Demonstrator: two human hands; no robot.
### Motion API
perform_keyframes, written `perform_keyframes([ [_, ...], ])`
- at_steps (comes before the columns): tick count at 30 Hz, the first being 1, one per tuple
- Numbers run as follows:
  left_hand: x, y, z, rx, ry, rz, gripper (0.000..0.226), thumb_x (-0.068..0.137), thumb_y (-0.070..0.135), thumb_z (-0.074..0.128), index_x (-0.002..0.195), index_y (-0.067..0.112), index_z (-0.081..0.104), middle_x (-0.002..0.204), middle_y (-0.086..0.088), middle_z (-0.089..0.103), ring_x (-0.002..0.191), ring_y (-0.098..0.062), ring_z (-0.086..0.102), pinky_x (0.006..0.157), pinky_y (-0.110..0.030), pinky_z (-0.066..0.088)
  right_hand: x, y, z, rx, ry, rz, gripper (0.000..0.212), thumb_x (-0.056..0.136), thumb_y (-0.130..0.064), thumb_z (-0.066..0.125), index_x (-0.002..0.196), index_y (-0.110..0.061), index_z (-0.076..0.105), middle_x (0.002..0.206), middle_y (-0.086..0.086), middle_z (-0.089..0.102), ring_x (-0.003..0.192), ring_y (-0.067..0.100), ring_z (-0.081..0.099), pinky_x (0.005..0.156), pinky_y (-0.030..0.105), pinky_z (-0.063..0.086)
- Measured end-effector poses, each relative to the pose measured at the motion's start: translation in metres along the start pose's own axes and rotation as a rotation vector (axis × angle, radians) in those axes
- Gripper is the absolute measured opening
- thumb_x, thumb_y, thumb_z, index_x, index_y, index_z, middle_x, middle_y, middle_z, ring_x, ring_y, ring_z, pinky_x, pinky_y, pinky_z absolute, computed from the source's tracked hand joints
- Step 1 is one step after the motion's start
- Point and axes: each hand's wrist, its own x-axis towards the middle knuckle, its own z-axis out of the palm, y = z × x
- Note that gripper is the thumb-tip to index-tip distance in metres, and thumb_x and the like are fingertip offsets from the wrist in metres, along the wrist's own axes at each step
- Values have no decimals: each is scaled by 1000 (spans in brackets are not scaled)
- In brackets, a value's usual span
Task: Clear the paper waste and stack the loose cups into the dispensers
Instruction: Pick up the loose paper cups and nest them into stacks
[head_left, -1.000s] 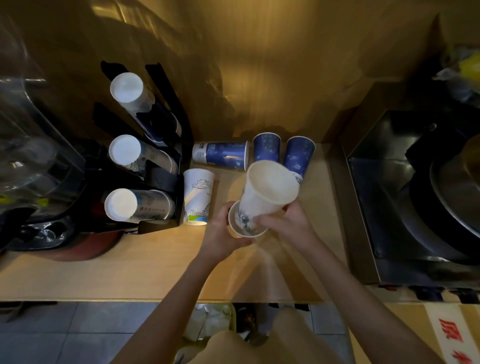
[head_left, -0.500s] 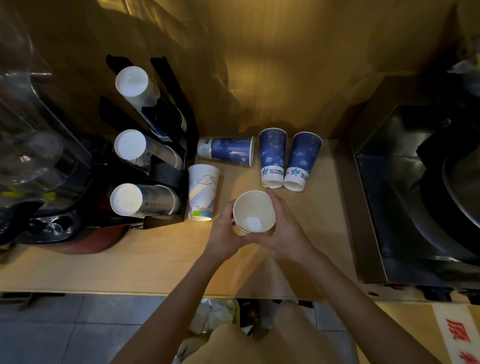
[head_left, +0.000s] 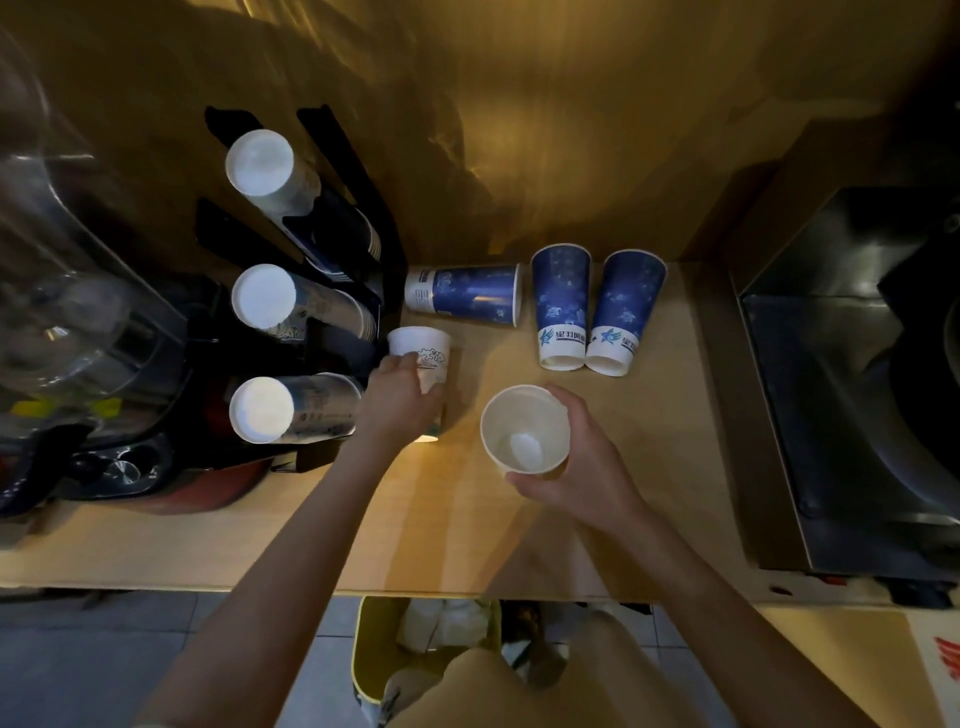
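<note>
My right hand (head_left: 582, 467) holds an upright white cup stack (head_left: 524, 428), mouth up, on the wooden counter (head_left: 467, 530). My left hand (head_left: 400, 405) is wrapped around an inverted white printed cup (head_left: 423, 353) beside the black cup dispenser (head_left: 332, 244). The dispenser holds three rows of stacked cups (head_left: 260, 163) with their white bases toward me. Two blue cups (head_left: 561, 306) stand upside down at the back of the counter. A third blue cup (head_left: 465, 293) lies on its side to their left.
A clear-lidded machine (head_left: 62, 291) fills the left. A dark steel appliance (head_left: 857, 374) stands on the right. Below the counter edge, a yellow bin (head_left: 415, 644) holds crumpled white paper. A golden wall (head_left: 519, 130) closes the back.
Both hands nested one white cup into another. My left hand then let go of that stack and reached left onto the inverted printed cup; my right hand kept the stack.
</note>
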Motion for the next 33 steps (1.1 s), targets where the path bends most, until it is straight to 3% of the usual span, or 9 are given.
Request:
perform_keyframes([
  [5, 16, -1, 24, 62, -43, -163, 80, 85, 36, 56, 140, 3, 7, 136, -25, 33, 122, -41, 38, 97, -52, 39, 2, 0, 2, 45, 17, 7, 95, 52, -34, 85, 131, -25, 33, 127, -4, 54, 116, 17, 52, 95, 45, 47],
  [12, 23, -5, 30, -343, -5, -371, 70, 76, 33, 70, 126, 2, 32, 125, -24, 51, 111, -39, 52, 86, -43, 45, 1, 2, 2, 114, 5, 44, 94, 51, -30, 85, 128, -31, 32, 122, -11, 54, 111, 9, 54, 92, 39, 50],
  [17, 6, 10, 0, -462, 107, -149, 74, 65, 31, 79, 125, 7, 44, 119, -11, 62, 103, -25, 59, 80, -34, 49, 0, 4, 3, 147, 7, 44, 93, 49, -33, 84, 127, -33, 33, 122, -12, 55, 111, 8, 55, 91, 37, 50],
  [20, -17, 32, -34, -631, 176, 56, 78, 58, 25, 84, 125, 17, 45, 104, 10, 61, 86, 4, 60, 66, -12, 49, 1, 3, 5, 169, 22, 49, 89, 48, -35, 84, 122, -40, 34, 118, -19, 56, 108, 3, 55, 88, 29, 49],
  [22, -36, 45, -48, -776, 151, 157, 79, 51, 25, 86, 119, 20, 46, 101, 13, 61, 85, 12, 61, 62, -5, 50, 1, 3, 6, 178, 29, 49, 86, 47, -38, 83, 116, -51, 33, 113, -26, 56, 105, -3, 55, 84, 22, 49],
  [24, -56, 52, -47, -852, 66, 216, 88, 43, 28, 85, 121, 17, 45, 112, 1, 63, 101, -2, 62, 77, -19, 54, 1, 6, 6, 192, 30, 55, 84, 45, -41, 84, 111, -55, 34, 106, -29, 60, 99, -6, 58, 80, 22, 50],
  [26, -71, 54, -36, -788, 2, 278, 92, 44, 24, 87, 124, 12, 44, 122, -6, 59, 112, -16, 57, 90, -26, 49, 3, 9, 7, 210, 33, 54, 84, 45, -40, 85, 110, -54, 35, 104, -26, 63, 96, -4, 62, 80, 30, 54],
  [30, -80, 44, -4, -659, -10, 319, 84, 51, 8, 87, 123, 14, 45, 119, -1, 55, 112, -15, 52, 90, -19, 41, 6, 14, 13, 280, 47, 22, 96, 45, -34, 90, 120, -51, 35, 117, -25, 59, 110, 5, 59, 90, 42, 54],
  [33, -78, 37, 10, -595, -24, 294, 81, 55, 7, 85, 125, 11, 44, 119, -1, 54, 112, -16, 51, 85, -6, 38, 6, 17, 17, 313, 40, 58, 95, 41, -39, 90, 116, -56, 35, 114, -34, 56, 109, -1, 58, 87, 35, 54],
])
